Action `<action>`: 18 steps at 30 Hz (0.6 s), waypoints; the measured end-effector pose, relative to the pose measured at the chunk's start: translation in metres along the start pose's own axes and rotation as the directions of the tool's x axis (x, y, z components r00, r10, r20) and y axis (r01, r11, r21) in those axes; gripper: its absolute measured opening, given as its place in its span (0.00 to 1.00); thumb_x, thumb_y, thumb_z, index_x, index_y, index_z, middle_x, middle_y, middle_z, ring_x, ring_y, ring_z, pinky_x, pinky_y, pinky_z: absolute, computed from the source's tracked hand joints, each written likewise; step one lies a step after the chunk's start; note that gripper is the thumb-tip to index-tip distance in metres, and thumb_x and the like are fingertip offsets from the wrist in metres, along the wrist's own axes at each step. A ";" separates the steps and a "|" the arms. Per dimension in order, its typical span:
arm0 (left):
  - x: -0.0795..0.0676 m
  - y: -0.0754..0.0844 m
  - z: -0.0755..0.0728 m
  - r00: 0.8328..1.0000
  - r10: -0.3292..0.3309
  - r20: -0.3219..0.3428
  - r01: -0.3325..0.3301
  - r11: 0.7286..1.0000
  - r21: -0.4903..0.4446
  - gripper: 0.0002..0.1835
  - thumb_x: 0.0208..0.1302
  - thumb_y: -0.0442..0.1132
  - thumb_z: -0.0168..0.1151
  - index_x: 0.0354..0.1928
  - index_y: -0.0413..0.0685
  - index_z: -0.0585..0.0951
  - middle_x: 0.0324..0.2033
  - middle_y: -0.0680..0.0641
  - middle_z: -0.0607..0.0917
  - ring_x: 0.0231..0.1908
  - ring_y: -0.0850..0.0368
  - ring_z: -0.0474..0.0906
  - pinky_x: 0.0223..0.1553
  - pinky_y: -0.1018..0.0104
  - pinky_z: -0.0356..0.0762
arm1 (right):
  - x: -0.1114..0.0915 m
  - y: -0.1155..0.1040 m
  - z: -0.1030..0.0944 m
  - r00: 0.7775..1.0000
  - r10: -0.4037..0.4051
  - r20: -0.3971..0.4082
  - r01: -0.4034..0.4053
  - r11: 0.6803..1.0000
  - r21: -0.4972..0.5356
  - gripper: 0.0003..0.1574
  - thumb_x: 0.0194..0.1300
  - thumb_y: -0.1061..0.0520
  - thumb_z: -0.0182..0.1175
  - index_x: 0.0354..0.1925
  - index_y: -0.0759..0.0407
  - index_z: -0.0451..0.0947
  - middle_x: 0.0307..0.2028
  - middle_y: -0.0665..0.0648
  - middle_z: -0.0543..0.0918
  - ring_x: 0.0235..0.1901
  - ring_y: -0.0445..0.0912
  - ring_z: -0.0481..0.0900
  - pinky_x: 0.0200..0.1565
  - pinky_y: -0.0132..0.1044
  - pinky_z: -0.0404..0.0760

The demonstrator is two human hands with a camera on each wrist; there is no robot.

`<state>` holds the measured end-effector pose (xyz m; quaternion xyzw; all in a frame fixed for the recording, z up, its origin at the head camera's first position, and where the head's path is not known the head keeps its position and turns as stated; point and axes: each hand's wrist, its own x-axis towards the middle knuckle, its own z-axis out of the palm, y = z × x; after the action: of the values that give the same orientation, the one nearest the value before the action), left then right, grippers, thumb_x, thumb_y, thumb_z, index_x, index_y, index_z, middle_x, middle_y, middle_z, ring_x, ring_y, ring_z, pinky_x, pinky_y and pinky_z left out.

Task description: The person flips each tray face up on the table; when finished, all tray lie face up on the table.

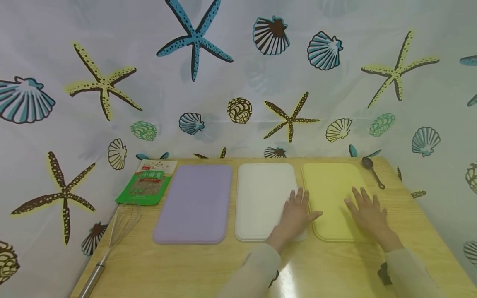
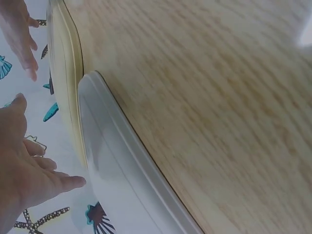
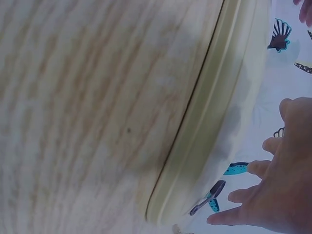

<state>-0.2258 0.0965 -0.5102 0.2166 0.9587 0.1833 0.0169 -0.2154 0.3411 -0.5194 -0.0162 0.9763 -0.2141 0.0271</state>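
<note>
Three flat boards lie side by side on the table: a purple board (image 1: 193,203), a white board (image 1: 261,203) and a yellow board (image 1: 331,194). My left hand (image 1: 296,213) is over the right part of the white board, fingers spread and the thumb pointing toward the yellow one. Over the right side of the yellow board is my right hand (image 1: 369,213), its fingers also spread. Both hands hold nothing. In the left wrist view the left hand (image 2: 24,170) shows above the white board; the right wrist view has the right hand (image 3: 282,180) above the yellow board.
A green and white packet (image 1: 147,184) lies at the back left of the wooden table (image 1: 167,269). In front of it is a metal whisk (image 1: 108,252). A dark spoon (image 1: 372,171) lies at the back right. Behind hangs a curtain (image 1: 238,82) printed with shells and starfish.
</note>
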 end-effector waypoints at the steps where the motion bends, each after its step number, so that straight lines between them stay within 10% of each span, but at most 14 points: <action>1: 0.001 0.002 0.002 1.000 0.001 0.006 -0.002 1.000 0.011 0.43 0.67 0.66 0.45 0.74 0.45 0.56 0.73 0.40 0.54 0.71 0.40 0.50 0.65 0.49 0.65 | 0.000 0.001 0.000 1.000 0.004 0.002 -0.004 1.000 0.002 0.45 0.75 0.35 0.31 0.74 0.64 0.41 0.70 0.78 0.41 0.64 0.83 0.34 0.50 0.85 0.36; 18: -0.003 0.041 0.026 0.985 0.120 0.126 -0.131 0.988 0.085 0.49 0.55 0.65 0.59 0.74 0.49 0.56 0.73 0.44 0.56 0.71 0.45 0.53 0.70 0.54 0.56 | -0.003 0.012 0.002 0.998 0.031 0.052 -0.034 0.997 0.062 0.46 0.75 0.35 0.32 0.73 0.68 0.39 0.69 0.81 0.40 0.61 0.86 0.34 0.46 0.87 0.37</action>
<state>-0.2034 0.1389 -0.5197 0.2880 0.9479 0.1256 0.0532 -0.2121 0.3516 -0.5263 -0.0049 0.9682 -0.2438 0.0562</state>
